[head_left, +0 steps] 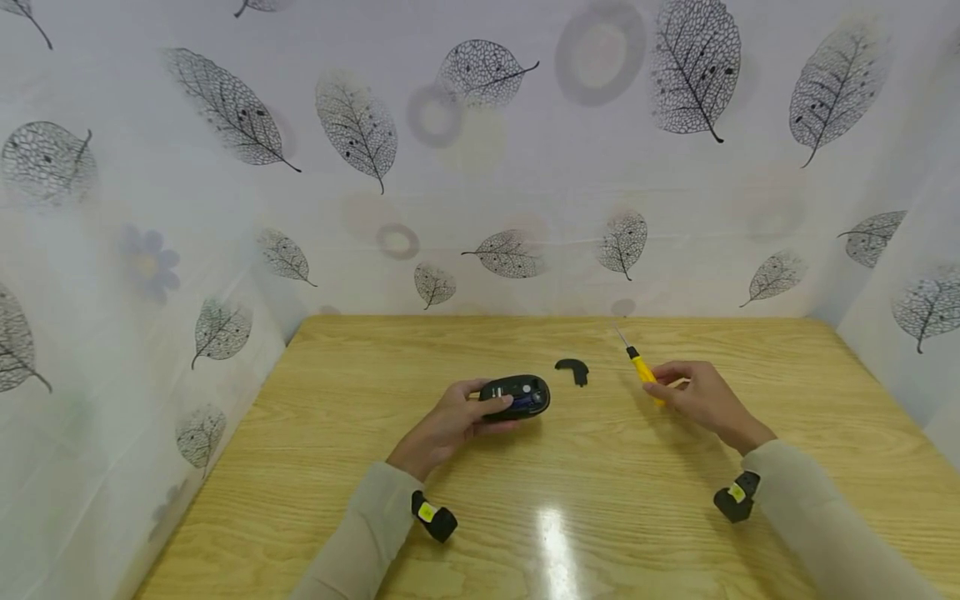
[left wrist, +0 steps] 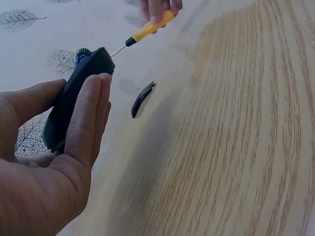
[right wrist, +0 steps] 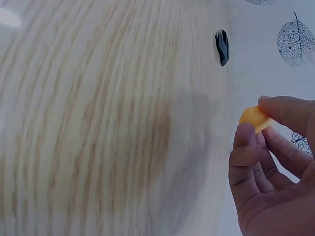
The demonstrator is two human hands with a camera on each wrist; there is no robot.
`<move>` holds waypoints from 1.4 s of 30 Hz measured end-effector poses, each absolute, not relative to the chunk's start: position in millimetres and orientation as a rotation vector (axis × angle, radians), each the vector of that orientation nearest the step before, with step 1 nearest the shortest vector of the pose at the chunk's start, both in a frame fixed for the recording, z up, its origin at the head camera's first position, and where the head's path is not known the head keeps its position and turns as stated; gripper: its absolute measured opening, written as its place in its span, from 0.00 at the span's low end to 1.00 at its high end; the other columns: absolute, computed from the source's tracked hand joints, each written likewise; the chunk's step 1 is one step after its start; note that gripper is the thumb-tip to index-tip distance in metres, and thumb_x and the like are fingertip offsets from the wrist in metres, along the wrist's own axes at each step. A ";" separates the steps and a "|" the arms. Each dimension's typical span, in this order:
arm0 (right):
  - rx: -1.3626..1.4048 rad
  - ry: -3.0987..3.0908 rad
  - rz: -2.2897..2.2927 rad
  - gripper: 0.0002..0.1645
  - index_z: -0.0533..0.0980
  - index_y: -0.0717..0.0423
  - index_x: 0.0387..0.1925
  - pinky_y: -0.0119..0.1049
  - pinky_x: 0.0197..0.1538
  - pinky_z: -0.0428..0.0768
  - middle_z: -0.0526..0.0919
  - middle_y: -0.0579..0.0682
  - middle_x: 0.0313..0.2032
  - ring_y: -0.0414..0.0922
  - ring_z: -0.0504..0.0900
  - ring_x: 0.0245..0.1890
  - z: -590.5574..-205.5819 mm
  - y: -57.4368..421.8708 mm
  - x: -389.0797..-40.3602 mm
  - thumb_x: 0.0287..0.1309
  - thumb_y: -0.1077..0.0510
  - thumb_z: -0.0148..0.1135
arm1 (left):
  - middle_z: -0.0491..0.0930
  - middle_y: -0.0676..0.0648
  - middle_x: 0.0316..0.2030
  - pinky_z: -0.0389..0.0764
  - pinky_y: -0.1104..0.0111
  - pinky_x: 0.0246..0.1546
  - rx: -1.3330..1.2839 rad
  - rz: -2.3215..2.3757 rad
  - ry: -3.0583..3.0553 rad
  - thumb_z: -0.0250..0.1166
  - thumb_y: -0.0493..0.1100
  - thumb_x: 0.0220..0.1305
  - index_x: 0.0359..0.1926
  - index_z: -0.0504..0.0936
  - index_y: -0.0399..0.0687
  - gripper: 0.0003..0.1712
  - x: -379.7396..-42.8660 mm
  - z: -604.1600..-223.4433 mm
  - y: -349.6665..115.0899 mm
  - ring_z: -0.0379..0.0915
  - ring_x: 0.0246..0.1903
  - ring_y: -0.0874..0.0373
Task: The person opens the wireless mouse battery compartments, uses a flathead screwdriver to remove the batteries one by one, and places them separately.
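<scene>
My left hand [head_left: 450, 421] holds a black computer mouse [head_left: 531, 385] above the table, its underside facing up. The thumb lies across a bluish battery-like part in the mouse's recess; the fingers support it from below, as the left wrist view shows on the mouse [left wrist: 74, 98]. To the right, my right hand [head_left: 701, 398] pinches a screwdriver by its yellow handle [head_left: 643, 375], with the thin metal shaft pointing up and away. Only the handle's end [right wrist: 253, 118] shows in the right wrist view. A curved black cover [head_left: 576, 369] lies on the table between the hands.
The light wood-grain table [head_left: 480, 500] reaches back to a pale leaf-printed curtain [head_left: 540, 183], which also hangs along both sides. Each sleeve has a black wrist camera at its cuff, one on the left [head_left: 435, 518] and one on the right [head_left: 737, 497].
</scene>
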State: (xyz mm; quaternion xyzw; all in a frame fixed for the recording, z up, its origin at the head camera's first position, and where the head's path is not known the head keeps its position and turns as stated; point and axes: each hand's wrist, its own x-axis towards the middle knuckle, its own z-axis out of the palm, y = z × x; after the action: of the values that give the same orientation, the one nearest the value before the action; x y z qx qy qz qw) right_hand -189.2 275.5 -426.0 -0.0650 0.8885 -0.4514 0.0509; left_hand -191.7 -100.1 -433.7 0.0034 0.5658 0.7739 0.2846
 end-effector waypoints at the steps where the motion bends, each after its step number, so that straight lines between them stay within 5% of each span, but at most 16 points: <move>1: -0.193 2.714 -1.368 0.26 0.77 0.73 0.55 0.36 0.33 0.86 0.81 0.63 0.46 0.51 0.84 0.36 -426.2 275.7 -189.4 0.67 0.54 0.67 | 0.70 0.29 0.62 0.85 0.61 0.52 0.012 2.068 1.516 0.67 0.34 0.68 0.70 0.67 0.33 0.33 -191.9 -433.9 -100.1 0.83 0.50 0.39; 28: 0.110 2.821 -1.127 0.26 0.80 0.72 0.43 0.31 0.27 0.79 0.85 0.50 0.27 0.44 0.81 0.26 -435.8 295.3 -184.7 0.62 0.49 0.70 | 0.72 0.30 0.61 0.84 0.60 0.53 0.042 2.046 1.520 0.68 0.37 0.69 0.70 0.66 0.32 0.33 -193.2 -437.8 -99.0 0.84 0.48 0.40; 42: 0.137 2.838 -1.059 0.25 0.82 0.70 0.38 0.35 0.24 0.77 0.85 0.52 0.29 0.45 0.79 0.25 -438.2 301.7 -181.9 0.62 0.48 0.70 | 0.73 0.30 0.60 0.85 0.61 0.51 0.046 2.039 1.537 0.68 0.38 0.69 0.70 0.67 0.33 0.33 -191.8 -434.7 -98.7 0.84 0.47 0.41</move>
State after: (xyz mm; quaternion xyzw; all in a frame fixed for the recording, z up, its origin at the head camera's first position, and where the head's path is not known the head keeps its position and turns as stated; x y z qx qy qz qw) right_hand -181.9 301.7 -438.2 0.0450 0.9346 -0.3487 0.0546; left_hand -191.8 -98.7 -434.7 0.0172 0.5761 0.7641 0.2897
